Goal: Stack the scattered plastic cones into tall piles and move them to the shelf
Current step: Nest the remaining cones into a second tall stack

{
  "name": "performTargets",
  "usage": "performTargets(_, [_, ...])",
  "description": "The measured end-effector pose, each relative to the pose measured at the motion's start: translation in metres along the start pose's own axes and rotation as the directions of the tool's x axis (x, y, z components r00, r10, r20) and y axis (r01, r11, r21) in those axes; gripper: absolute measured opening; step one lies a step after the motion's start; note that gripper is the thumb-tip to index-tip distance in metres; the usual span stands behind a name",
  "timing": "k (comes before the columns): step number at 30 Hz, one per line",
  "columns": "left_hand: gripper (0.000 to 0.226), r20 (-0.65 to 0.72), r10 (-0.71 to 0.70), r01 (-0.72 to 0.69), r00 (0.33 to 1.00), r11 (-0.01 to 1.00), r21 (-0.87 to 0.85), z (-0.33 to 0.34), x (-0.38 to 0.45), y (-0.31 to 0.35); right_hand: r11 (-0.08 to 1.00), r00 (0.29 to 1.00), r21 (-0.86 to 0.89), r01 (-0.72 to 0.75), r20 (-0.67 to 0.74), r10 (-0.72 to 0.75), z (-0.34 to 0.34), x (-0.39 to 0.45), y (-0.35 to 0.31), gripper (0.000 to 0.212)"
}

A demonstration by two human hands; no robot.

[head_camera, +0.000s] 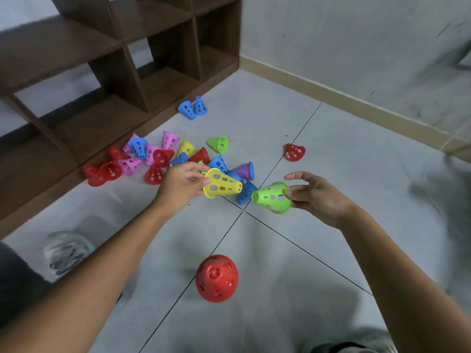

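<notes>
The left hand (182, 186) pinches a yellow cone (223, 184) by its wide rim, narrow end pointing right. The right hand (317, 197) pinches a green cone (272, 197), index finger raised. Both hover above the tiled floor (331, 161), near the scattered cones (163, 156) beside the wooden shelf (114, 59).

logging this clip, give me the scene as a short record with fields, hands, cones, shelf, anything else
left hand: left hand grips a yellow perforated plastic cone, held sideways above the floor
right hand: right hand pinches a green perforated plastic cone, narrow end pointing left
cone pair: apart, not nested
loose cones: red, pink, blue, yellow and green pile scattered on the grey tiled floor
stray cones: red cone alone; red cone nearest the camera
shelf: dark wooden cubby shelf, no cones visible in it
</notes>
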State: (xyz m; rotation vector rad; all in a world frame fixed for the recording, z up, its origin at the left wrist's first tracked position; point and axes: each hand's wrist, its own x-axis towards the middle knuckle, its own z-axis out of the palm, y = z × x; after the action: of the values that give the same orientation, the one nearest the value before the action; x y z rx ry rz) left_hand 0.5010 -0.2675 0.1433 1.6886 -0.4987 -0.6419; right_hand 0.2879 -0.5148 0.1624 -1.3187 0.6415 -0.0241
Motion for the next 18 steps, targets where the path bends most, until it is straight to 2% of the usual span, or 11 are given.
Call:
performTargets(5, [0.024, -0.046, 0.056, -0.058, 0.997, 0.997, -0.050, -0.046, -0.025, 0.045, 0.999, 0.981, 0.034, -0.040, 0.191, 0.033, 0.040, -0.016, -0.028, 0.043])
performTargets(9, [0.021, -0.105, 0.157, -0.167, 0.982, 0.982, -0.092, -0.071, -0.050, 0.085, 0.997, 0.935, 0.076, -0.035, 0.353, 0.006, 0.071, -0.032, -0.041, 0.037])
performTargets(14, [0.024, 0.070, 0.185, -0.173, 0.980, 0.973, -0.150, -0.081, -0.080, 0.121, 0.996, 0.835, 0.058, -0.062, 0.550, 0.019, 0.099, -0.044, -0.044, 0.040])
performTargets(18, [0.029, 0.263, 0.168, -0.118, 0.950, 0.974, -0.196, -0.078, -0.100, 0.126, 0.991, 0.796, -0.047, -0.124, 0.591, 0.128, 0.113, -0.046, -0.037, 0.056])
